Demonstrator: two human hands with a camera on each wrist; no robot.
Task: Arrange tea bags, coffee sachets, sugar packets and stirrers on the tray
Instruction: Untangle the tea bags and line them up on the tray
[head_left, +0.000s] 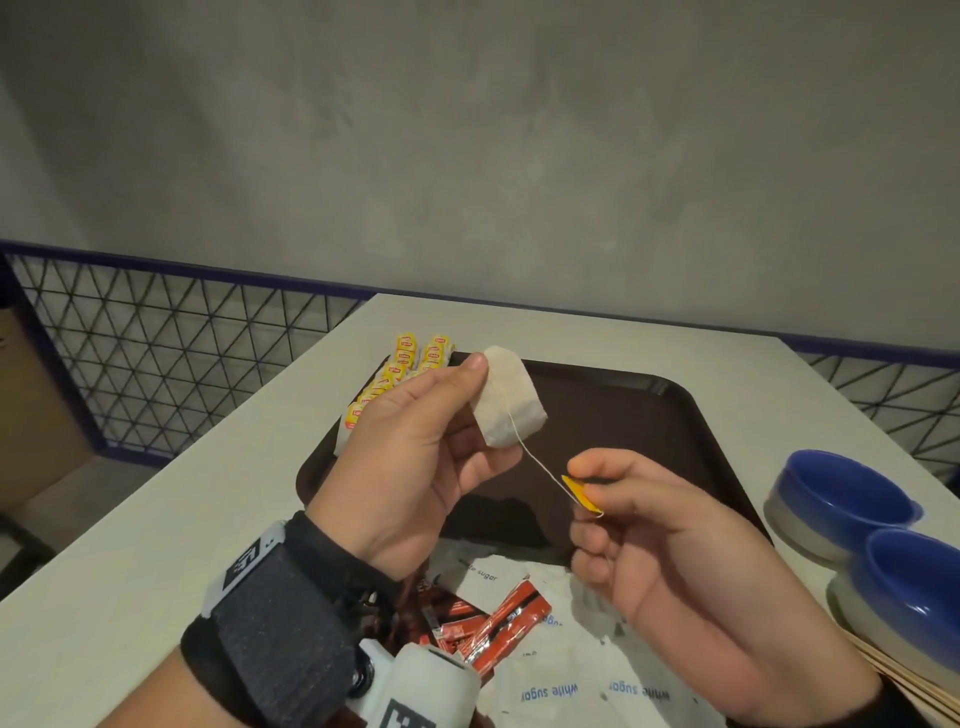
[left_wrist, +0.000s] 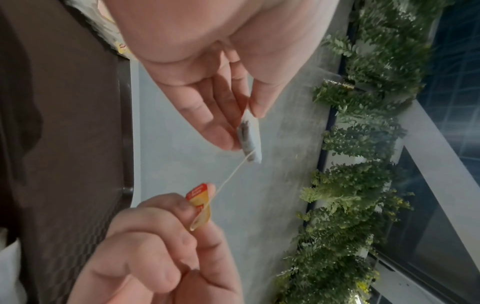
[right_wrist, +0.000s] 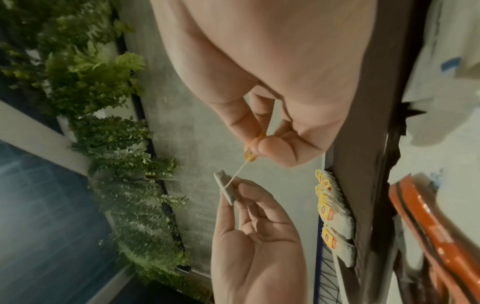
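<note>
Fingers pinch tea bag upright, string slanting down-right.

I could read only one text in full: "white sugar", printed in blue on the white sugar packets at the near edge of the head view. It appeared upside down on two packets nearest me, and partly covered, as "…te sugar", on a third packet further in. The orange coffee sachets carried print that I could not resolve. The yellow tags on the row of tea bags bore a red logo, too small to read. The wrist strap markers showed black-and-white code patterns, no letters.
</note>
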